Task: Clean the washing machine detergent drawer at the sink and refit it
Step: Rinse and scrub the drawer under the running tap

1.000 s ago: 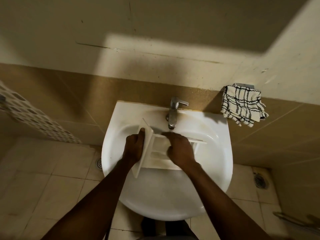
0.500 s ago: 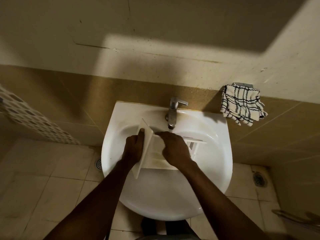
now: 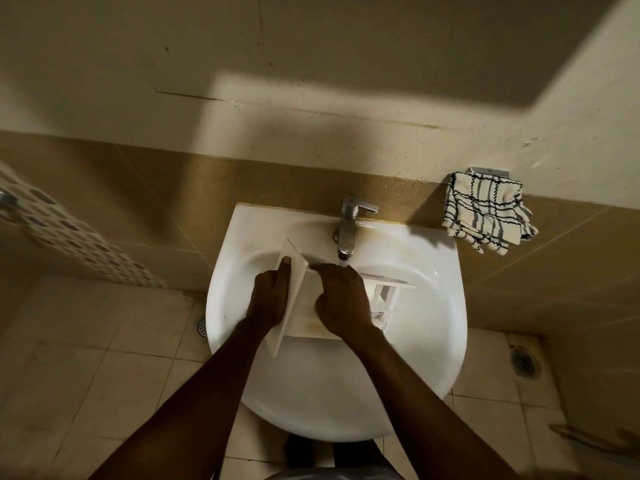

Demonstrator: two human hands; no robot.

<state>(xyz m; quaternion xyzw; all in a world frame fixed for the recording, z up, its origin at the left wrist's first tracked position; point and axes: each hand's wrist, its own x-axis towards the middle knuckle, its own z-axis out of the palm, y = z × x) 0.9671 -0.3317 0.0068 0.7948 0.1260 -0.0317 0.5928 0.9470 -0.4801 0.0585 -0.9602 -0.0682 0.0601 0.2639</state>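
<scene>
One detergent drawer (image 3: 382, 296) over the sink (image 3: 446, 317): left hand (image 3: 268, 298) grips its front, right hand (image 3: 341, 303) curled, hold unclear.

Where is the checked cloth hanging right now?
In the head view the checked cloth hangs at the right, level with the tap, just beyond the sink's back right corner.

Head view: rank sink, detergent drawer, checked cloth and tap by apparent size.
1. sink
2. detergent drawer, though partly covered
3. checked cloth
4. tap, clearly smallest
</scene>
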